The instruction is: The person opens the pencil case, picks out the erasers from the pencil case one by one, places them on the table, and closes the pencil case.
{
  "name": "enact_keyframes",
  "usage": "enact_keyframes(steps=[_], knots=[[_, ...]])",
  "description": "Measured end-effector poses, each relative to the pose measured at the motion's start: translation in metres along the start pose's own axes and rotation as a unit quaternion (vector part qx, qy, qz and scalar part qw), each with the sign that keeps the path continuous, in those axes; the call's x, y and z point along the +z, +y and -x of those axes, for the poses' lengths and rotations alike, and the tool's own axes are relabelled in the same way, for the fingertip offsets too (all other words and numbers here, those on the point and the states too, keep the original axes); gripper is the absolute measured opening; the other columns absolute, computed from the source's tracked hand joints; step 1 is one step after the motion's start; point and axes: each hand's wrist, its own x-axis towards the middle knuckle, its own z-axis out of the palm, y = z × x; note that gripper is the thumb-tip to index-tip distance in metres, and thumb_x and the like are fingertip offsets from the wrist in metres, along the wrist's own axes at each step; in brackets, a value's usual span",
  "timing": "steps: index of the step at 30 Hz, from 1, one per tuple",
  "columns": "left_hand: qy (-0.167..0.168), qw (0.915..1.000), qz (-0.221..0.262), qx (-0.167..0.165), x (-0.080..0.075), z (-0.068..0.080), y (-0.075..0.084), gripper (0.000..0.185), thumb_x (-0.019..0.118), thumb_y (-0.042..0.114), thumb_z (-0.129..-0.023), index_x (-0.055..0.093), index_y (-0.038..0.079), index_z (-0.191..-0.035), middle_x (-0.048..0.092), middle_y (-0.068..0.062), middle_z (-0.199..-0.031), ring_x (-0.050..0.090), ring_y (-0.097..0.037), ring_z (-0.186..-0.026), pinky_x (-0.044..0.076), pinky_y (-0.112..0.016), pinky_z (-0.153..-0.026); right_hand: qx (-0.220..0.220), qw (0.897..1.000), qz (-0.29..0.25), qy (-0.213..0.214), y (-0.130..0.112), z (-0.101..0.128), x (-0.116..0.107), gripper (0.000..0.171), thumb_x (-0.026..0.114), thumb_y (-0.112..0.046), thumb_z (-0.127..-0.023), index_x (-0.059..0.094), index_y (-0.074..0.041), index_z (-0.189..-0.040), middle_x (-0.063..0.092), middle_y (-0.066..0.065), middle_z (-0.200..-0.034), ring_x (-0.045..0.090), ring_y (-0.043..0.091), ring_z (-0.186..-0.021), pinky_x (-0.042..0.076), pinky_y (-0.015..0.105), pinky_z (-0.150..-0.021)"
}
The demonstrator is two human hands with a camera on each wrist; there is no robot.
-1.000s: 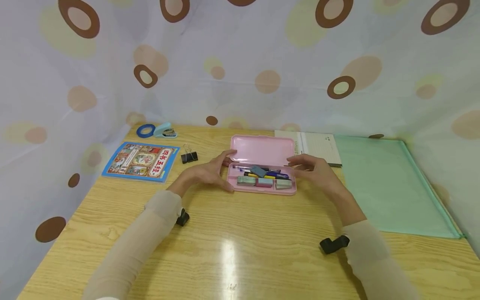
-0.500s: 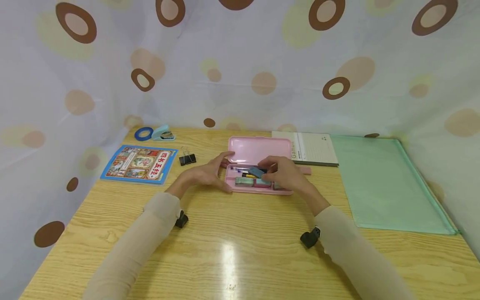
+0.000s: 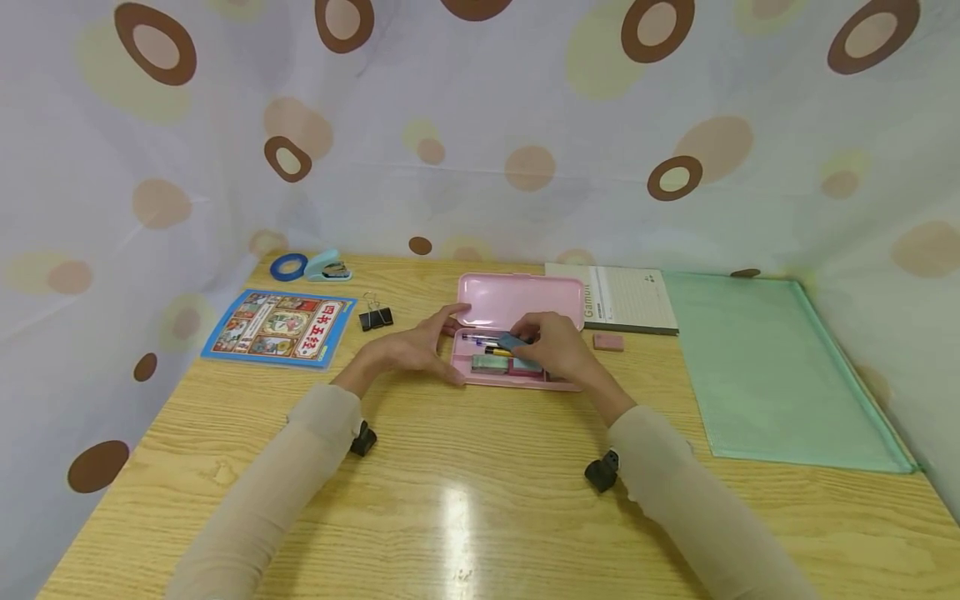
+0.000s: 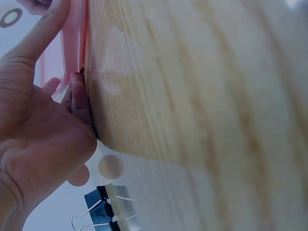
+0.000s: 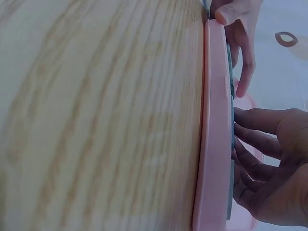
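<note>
In the head view, an open pink pencil case (image 3: 517, 333) lay near the middle of the wooden table (image 3: 465, 467), its lid raised toward the curtain. The left hand (image 3: 420, 346) rested against the case's left end, thumb on the lid edge and fingers along the tray's side, loosely curved. The right hand (image 3: 551, 346) reached into the tray with fingers bent over the pens and erasers, at a grey-blue eraser (image 3: 512, 341); whether it was pinched could not be told. A small pink eraser (image 3: 608, 342) lay on the table just right of the case, a notebook (image 3: 626, 297) behind it, and a green folder (image 3: 772, 367) farther right. A binder clip (image 3: 376, 317), a picture book (image 3: 279, 325), a tape roll (image 3: 288, 267) and a stapler (image 3: 327, 266) lay to the left. In the left wrist view, the left hand (image 4: 38, 134) pressed the case (image 4: 72, 43) at the table edge line, the binder clip (image 4: 113, 207) below. In the right wrist view, the right hand (image 5: 269, 178) had its fingers spread into the case (image 5: 214, 144).
</note>
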Motion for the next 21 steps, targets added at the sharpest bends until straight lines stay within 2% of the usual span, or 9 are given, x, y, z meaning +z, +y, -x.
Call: enact_keyframes(steps=[8,12,16,21], knots=[[0.001,1.0000,-0.002,-0.002,-0.001,-0.001,-0.002,0.119,0.093,0.020,-0.078,0.012,0.024,-0.165,0.037,-0.012,-0.155,0.035,-0.028,-0.144,0.026,-0.046,-0.125,-0.007,1.000,0.013,0.019,0.000,-0.001,0.002,0.024,0.077,-0.012,-0.092,0.076,-0.003,-0.114,0.074,0.012,-0.104,0.066,0.027,-0.095,0.055,0.042,-0.084],[0.001,1.0000,-0.002,-0.002,-0.001,0.000,-0.002,0.119,0.093,0.020,-0.079,0.012,0.024,-0.165,0.038,-0.013,-0.155,0.035,-0.029,-0.144,0.026,-0.046,-0.125,-0.013,0.999,-0.014,0.028,0.005,0.002,-0.002,0.023,0.075,-0.012,-0.092,0.077,-0.004,-0.113,0.074,0.011,-0.105,0.065,0.025,-0.094,0.054,0.038,-0.082],[0.000,1.0000,-0.003,-0.005,-0.001,0.000,-0.003,0.119,0.093,0.020,-0.079,0.012,0.024,-0.165,0.036,-0.013,-0.156,0.034,-0.029,-0.145,0.025,-0.046,-0.125,-0.015,0.999,-0.040,0.034,0.009,0.007,-0.013,0.022,0.075,-0.013,-0.094,0.077,-0.006,-0.115,0.074,0.010,-0.107,0.065,0.026,-0.094,0.054,0.036,-0.080],[-0.002,1.0000,-0.006,0.001,-0.001,0.000,-0.003,0.118,0.092,0.020,-0.079,0.011,0.023,-0.165,0.034,-0.013,-0.157,0.032,-0.030,-0.146,0.025,-0.047,-0.125,-0.017,0.999,-0.020,0.041,0.022,0.019,-0.033,0.023,0.075,-0.018,-0.097,0.077,-0.009,-0.118,0.073,0.009,-0.112,0.065,0.025,-0.097,0.054,0.034,-0.079]])
